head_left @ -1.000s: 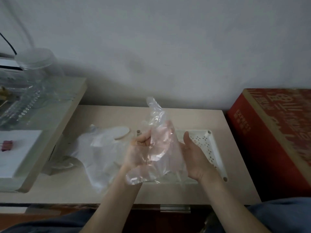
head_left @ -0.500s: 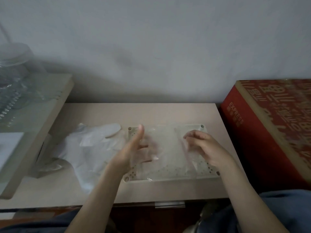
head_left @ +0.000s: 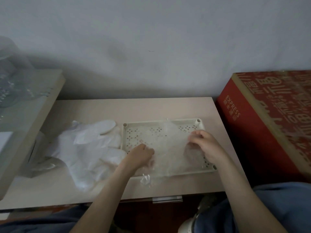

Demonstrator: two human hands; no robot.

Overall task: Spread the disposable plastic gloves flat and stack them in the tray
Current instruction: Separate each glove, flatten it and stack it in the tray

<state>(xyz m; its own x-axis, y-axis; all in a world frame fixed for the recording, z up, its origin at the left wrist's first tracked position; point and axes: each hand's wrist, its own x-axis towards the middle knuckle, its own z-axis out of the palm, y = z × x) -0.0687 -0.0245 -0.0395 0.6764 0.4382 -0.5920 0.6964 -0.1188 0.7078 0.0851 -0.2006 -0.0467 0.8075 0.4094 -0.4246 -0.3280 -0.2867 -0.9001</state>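
A cream perforated tray [head_left: 133, 128] lies on the beige table. A clear plastic glove [head_left: 170, 148] lies spread across the tray, its cuff hanging over the near rim. My left hand [head_left: 141, 154] holds the glove's left near part with curled fingers. My right hand [head_left: 204, 145] pinches the glove's right side with curled fingers over the tray's right half. A heap of several more clear gloves [head_left: 87, 148] lies on the table just left of the tray.
A red cardboard box [head_left: 269, 118] stands right of the table. A raised shelf [head_left: 25, 115] with a clear plastic container [head_left: 6, 71] sits at the left. The grey wall runs behind the table. My blue-clad legs are below the table edge.
The glove, held up crumpled in the air a second ago, has come down and now lies spread over the tray. Both hands dropped onto it at its left and right sides.
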